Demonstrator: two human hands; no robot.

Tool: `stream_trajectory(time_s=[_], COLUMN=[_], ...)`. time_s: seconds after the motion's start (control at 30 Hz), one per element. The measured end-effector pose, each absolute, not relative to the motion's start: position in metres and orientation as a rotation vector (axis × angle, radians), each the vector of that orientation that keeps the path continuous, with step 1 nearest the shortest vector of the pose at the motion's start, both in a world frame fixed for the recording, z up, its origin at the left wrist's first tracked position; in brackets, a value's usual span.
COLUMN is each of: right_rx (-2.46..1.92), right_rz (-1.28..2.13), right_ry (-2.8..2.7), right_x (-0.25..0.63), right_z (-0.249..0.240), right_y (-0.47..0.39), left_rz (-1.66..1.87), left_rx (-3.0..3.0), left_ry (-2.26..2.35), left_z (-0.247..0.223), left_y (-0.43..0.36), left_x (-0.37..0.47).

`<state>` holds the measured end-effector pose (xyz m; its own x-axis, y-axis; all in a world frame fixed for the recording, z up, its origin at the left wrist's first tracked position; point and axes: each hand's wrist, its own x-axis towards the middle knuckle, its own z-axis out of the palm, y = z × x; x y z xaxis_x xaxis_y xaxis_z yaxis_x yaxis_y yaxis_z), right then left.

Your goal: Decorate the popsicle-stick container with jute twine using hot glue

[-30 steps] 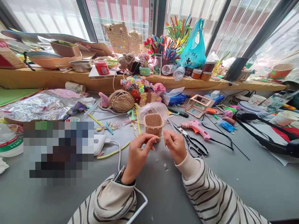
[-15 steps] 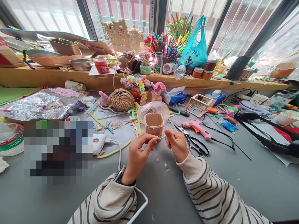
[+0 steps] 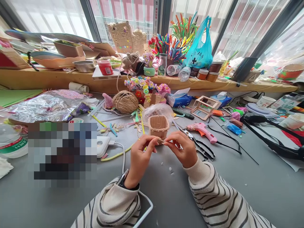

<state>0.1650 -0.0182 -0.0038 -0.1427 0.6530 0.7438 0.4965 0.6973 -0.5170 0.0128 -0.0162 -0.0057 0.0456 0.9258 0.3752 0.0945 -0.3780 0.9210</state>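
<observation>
Head view: nearest you, both forearms come in over the bare grey table, the striped cuffs pushed back. Your left hand is closed to a pinch, thumb against forefinger, and your right hand pinches from the other side, the fingertips almost meeting. A thin tan strand runs between them, gripped at both ends; it is too small to tell whether it is twine or something stiffer.

Just beyond your fingertips stands the small square basket, upright on the table, open at the top. Its walls are up and a twisted rim runs around the mouth, so the body looks finished, as far as I can judge. The strand does not appear fixed to it; that piece seems the part left undone. Whether your fingers touch the basket's lower front, I cannot tell.

Right of it lie the scissors and the pink glue gun, both out of your hands. Clear plastic film sits behind the basket, with a twine ball farther left. Crochet flowers stand before the cloth-covered ledge.
</observation>
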Motion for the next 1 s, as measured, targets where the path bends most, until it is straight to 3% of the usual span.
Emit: stream_trajectory(time_s=[0.17, 0.47, 1.0], right_rx=[-0.871, -1.073, -1.136], right_rz=[0.188, 0.527, 0.606], right_ry=[-1.768, -1.617, -1.523], right_x=[0.163, 0.153, 0.149], right_z=[-0.004, 0.006, 0.001], right_y=[-0.020, -0.022, -0.019], left_rz=[1.420, 1.446, 1.468], left_rx=[1.620, 1.656, 1.849], left_ry=[1.043, 0.999, 0.988], left_z=[-0.006, -0.005, -0.005], left_y=[-0.016, -0.017, -0.017], left_x=[0.012, 0.013, 0.013])
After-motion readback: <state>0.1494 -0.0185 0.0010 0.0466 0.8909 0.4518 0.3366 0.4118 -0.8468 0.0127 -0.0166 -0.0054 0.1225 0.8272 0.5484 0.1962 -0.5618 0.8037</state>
